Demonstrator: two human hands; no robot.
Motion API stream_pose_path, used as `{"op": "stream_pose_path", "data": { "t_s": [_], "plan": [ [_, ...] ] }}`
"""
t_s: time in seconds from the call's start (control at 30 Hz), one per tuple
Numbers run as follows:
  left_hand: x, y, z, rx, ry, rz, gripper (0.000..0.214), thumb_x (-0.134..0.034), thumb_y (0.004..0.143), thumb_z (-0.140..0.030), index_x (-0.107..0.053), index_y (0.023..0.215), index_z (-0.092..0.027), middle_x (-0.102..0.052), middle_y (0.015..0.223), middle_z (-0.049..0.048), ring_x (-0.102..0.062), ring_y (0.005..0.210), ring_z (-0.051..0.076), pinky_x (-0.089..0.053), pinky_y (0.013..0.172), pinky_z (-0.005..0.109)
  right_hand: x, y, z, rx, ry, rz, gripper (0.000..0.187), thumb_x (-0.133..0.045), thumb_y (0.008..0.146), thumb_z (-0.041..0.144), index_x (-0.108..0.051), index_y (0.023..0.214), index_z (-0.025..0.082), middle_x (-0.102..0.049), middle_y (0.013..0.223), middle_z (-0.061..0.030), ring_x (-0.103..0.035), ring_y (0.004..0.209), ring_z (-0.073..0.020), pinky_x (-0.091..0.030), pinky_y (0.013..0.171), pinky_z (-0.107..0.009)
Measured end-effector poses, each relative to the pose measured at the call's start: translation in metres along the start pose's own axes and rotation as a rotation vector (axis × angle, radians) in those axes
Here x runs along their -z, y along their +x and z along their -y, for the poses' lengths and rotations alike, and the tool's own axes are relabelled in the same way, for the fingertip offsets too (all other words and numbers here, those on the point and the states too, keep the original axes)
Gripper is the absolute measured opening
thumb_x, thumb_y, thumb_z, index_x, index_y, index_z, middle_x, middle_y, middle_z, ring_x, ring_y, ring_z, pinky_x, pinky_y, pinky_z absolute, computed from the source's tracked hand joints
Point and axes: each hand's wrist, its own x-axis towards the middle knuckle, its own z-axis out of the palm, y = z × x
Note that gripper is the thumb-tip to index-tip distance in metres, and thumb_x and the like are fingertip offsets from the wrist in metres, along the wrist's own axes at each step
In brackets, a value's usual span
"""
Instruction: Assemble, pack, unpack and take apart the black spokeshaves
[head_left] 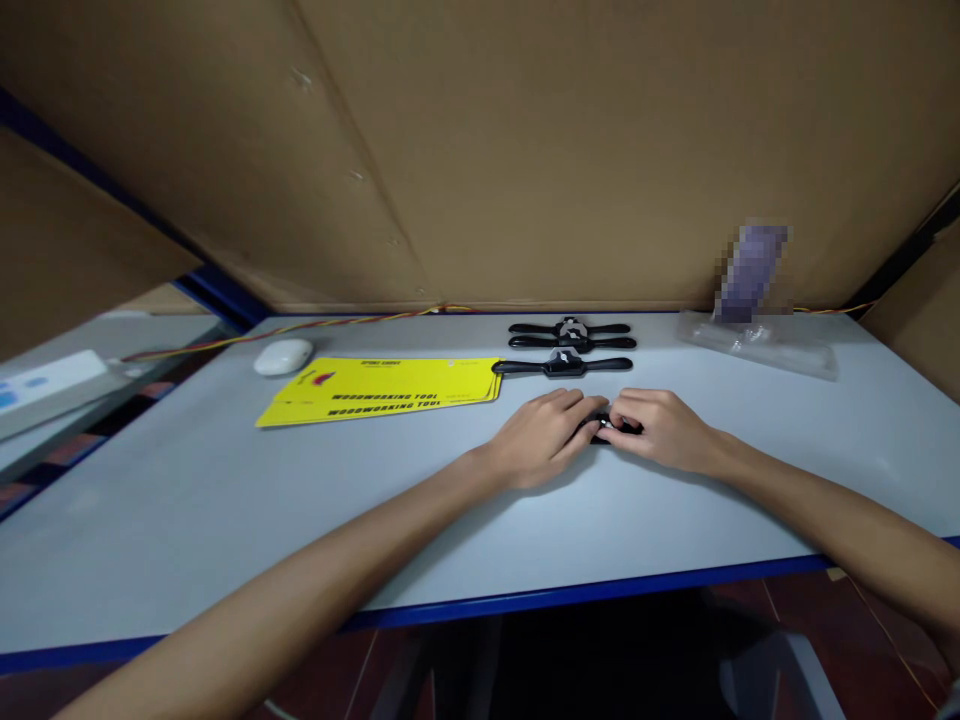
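Note:
A black spokeshave (602,438) lies low over the table between my hands, mostly covered by fingers. My left hand (541,436) is closed around its left part. My right hand (660,428) pinches at its middle and right part, thumb and fingers bent together near a small bright spot. Just beyond my hands, another black spokeshave (565,364) rests flat, its left handle tip at the edge of the yellow cards (405,382). Farther back, two more spokeshaves (573,331) lie close together, handles pointing left and right.
The yellow cards overlap at the left, printed "WOODWORKING TOOL". A white rounded case (283,357) sits behind them. Clear plastic packaging (780,347) lies at the back right below a blurred purple object (752,272). A twisted cable (337,322) runs along the cardboard wall (525,150).

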Motion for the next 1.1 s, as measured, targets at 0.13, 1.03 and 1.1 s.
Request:
{"op": "stream_pose_path", "data": {
  "t_s": [0.13,1.03,1.1],
  "plan": [
    [0.0,0.0,0.001,-0.006,0.02,0.018,0.039,-0.034,0.107,-0.03,-0.063,0.129,-0.015,-0.069,0.102,0.011,-0.065,0.091,0.026,-0.054,0.083,0.041,0.002,-0.001,0.002,0.058,-0.01,0.012,0.02,-0.063,0.094,0.026,-0.053,0.077,0.022,-0.053,0.071,0.0026,-0.042,0.063,-0.0131,-0.034,0.063,-0.03],
    [0.001,0.0,0.0,0.003,0.037,0.032,0.033,-0.034,0.108,-0.028,-0.062,0.119,-0.016,-0.067,0.102,0.0108,-0.063,0.093,0.026,-0.053,0.084,0.04,0.009,0.0,0.001,0.003,0.186,0.086,0.026,-0.062,0.094,0.021,-0.076,0.115,0.017,-0.049,0.07,0.0059,-0.044,0.061,-0.0112,-0.038,0.064,-0.029],
    [0.002,0.0,-0.001,0.003,0.038,0.036,0.032,-0.035,0.108,-0.028,-0.062,0.12,-0.016,-0.067,0.102,0.0104,-0.063,0.092,0.026,-0.053,0.083,0.04,0.008,0.0,0.0,0.0,0.205,0.074,0.026,-0.062,0.093,0.021,-0.076,0.115,0.016,-0.05,0.07,0.0055,-0.044,0.061,-0.0112,-0.039,0.064,-0.029]
  ]
}}
